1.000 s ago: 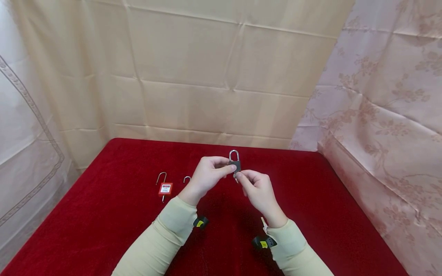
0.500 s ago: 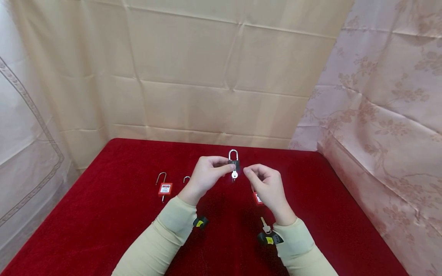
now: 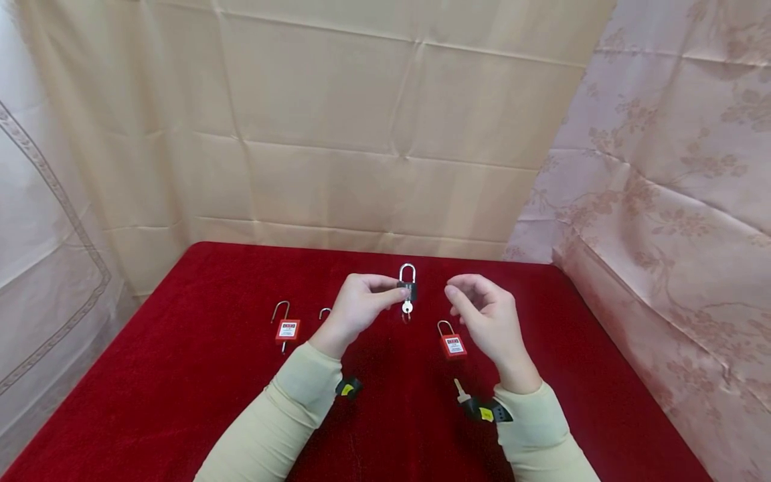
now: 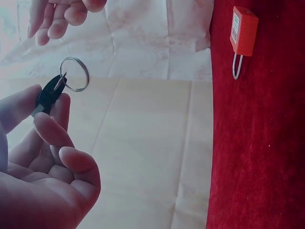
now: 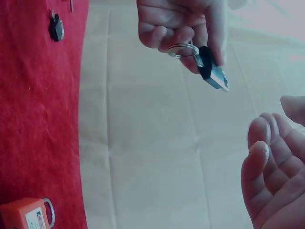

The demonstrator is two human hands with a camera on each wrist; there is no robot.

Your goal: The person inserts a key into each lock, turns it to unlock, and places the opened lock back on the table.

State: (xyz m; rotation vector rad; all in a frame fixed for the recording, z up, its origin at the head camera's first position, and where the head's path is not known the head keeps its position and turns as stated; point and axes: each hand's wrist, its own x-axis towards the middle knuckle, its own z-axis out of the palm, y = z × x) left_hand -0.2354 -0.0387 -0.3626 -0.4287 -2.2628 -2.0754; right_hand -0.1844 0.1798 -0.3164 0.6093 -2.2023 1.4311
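Right hand [image 3: 486, 313] withdrew (left hand [image 3: 364, 302] grips padlock [image 3: 410, 287]).

Red padlock [image 3: 288, 330] is lying open on red-covered bench [image 3: 373, 418], left of the left fingers [image 3: 379, 280]. Black padlock [image 5: 56, 27] is lying between those. Second red padlock [image 3: 453, 347] is lying below the right fingers [image 3: 478, 284], key [image 3: 460, 390] nearer the camera. Beige curtain [image 3: 325, 100] is hanging beyond both, floral cloth [image 3: 674, 134] rightward.

From the head, looks down toward twelve o'clock; from each wrist, closer, sharing the black padlock [image 4: 49, 92], near nine o'clock in left, two in right.
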